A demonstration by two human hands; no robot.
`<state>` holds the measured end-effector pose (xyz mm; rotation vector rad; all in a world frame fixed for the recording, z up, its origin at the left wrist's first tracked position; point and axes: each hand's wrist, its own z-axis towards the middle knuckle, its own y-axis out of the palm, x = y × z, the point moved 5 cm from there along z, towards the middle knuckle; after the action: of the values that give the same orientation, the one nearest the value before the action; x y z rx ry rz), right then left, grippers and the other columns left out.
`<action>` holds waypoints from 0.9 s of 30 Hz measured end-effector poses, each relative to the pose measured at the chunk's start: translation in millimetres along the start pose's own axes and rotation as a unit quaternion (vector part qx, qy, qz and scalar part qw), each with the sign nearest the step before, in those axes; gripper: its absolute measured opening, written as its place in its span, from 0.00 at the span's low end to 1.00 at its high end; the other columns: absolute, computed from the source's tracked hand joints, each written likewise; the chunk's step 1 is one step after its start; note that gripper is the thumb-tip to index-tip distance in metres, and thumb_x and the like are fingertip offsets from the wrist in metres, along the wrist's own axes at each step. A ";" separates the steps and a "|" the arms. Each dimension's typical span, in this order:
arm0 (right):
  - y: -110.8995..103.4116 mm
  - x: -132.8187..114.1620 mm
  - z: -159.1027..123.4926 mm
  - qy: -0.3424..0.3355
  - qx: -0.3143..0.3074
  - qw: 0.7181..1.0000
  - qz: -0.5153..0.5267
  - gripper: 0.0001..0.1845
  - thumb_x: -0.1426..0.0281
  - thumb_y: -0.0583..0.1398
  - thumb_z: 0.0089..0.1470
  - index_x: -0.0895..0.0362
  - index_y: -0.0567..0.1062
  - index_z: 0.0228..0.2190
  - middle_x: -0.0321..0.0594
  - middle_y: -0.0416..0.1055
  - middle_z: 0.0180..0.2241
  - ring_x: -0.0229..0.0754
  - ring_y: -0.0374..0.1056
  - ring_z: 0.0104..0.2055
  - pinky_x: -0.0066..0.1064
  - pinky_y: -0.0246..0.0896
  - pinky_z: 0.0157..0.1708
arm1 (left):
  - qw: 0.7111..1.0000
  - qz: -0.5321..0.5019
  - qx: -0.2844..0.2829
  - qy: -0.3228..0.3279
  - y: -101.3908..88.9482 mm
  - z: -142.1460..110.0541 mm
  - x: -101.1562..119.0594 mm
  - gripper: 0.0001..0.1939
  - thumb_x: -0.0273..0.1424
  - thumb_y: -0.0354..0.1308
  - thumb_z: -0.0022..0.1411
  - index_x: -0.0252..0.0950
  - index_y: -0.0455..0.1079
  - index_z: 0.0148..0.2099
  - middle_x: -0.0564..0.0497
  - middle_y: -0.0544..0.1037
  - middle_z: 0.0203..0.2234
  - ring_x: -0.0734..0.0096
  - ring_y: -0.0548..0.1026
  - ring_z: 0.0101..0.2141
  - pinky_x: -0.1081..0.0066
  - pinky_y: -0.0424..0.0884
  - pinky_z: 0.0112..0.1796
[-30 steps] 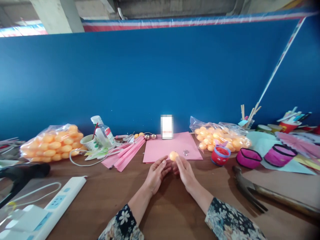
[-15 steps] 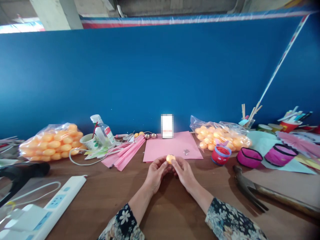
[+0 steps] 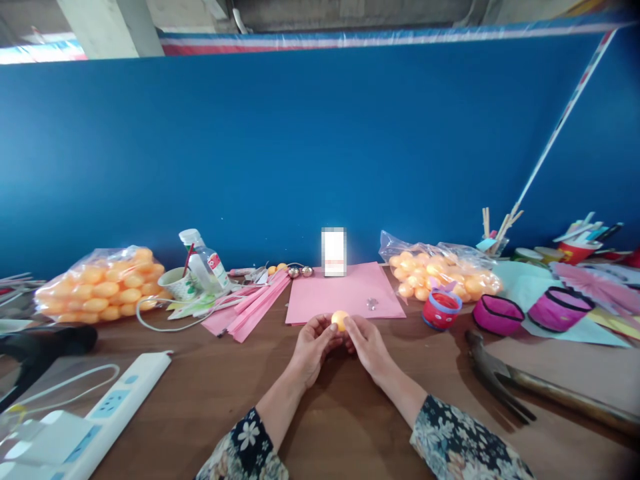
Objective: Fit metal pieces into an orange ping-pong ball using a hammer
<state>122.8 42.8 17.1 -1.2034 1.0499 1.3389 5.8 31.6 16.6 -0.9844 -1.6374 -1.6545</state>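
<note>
An orange ping-pong ball [image 3: 340,321] is held between my two hands, just above the brown table [image 3: 345,427]. My left hand [image 3: 315,347] is closed on it from the left, thumb and fingers curled. From the right, my right hand [image 3: 367,343] pinches the same ball with its thumb in front. Some fingertips are hidden behind the ball. Right behind the hands lies a stack of pink paper [image 3: 345,287], with small silvery pieces [image 3: 371,304] on its right part.
Bags of orange balls stand left [image 3: 100,290] and right [image 3: 430,270]. A claw hammer [image 3: 565,390] lies at right, near a red cup [image 3: 442,310] and purple fabric rings [image 3: 499,315]. At left are a white power strip [image 3: 113,403], a bottle [image 3: 205,260] and pink strips [image 3: 260,303].
The ball has turned slightly between the fingers; a dark mark on its top no longer shows. Both hands stay in nearly the same place.
</note>
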 end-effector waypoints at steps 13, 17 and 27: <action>-0.8 -2.9 -1.1 -0.025 0.007 0.999 -0.041 0.17 0.57 0.54 0.49 0.58 0.69 0.30 0.34 0.65 0.20 0.34 0.60 0.20 0.23 0.57 0.17 | 1.000 0.008 -0.001 0.001 0.0 0.7 -0.2 0.15 0.29 0.62 0.48 0.33 0.68 0.40 0.49 0.74 0.35 0.76 0.73 0.31 0.73 0.69 0.36; -1.0 -5.0 -1.7 -0.045 0.006 0.998 -0.041 0.16 0.58 0.54 0.50 0.59 0.70 0.32 0.34 0.66 0.21 0.34 0.61 0.21 0.23 0.56 0.17 | 1.000 0.006 -0.004 0.006 -0.6 1.0 0.1 0.14 0.28 0.61 0.48 0.33 0.67 0.40 0.49 0.73 0.35 0.75 0.73 0.32 0.73 0.69 0.38; 0.6 -10.1 -2.8 -0.042 0.003 0.999 -0.029 0.16 0.62 0.55 0.49 0.57 0.67 0.40 0.40 0.72 0.35 0.38 0.68 0.29 0.25 0.62 0.22 | 1.000 -0.010 -0.022 0.018 2.0 1.1 2.1 0.16 0.26 0.61 0.48 0.34 0.65 0.42 0.48 0.73 0.38 0.71 0.72 0.37 0.68 0.66 0.42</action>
<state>122.5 38.7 26.8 -1.1559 0.9516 1.3282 6.3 32.8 19.4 -0.9568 -1.5989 -1.7185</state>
